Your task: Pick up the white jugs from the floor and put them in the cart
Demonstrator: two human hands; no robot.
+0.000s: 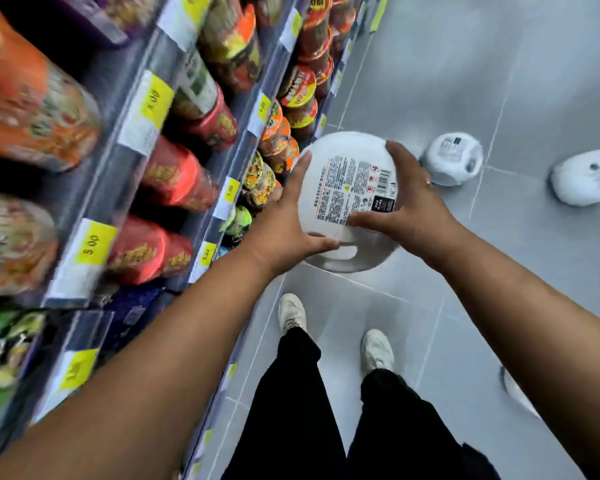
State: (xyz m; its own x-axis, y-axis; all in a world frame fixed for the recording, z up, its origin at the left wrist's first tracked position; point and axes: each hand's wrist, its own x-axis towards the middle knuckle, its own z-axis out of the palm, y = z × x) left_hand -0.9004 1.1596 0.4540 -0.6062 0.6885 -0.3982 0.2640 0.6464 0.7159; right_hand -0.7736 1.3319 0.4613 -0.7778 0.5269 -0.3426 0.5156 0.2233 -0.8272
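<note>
I hold a big white jug (343,174) in the air between both hands, its printed label facing up and its handle toward me. My left hand (284,223) grips its left side, thumb under the handle end. My right hand (409,206) wraps over its right side, thumb across the label. Two more white jugs stand on the grey tiled floor beyond: one (452,159) just right of the held jug, another (586,181) farther right. No cart shows in this view.
Shelves (146,126) packed with cup noodles and yellow price tags run along the left. My legs and white shoes (291,313) stand on the tiles below the jug. A white object (516,389) pokes in at the lower right.
</note>
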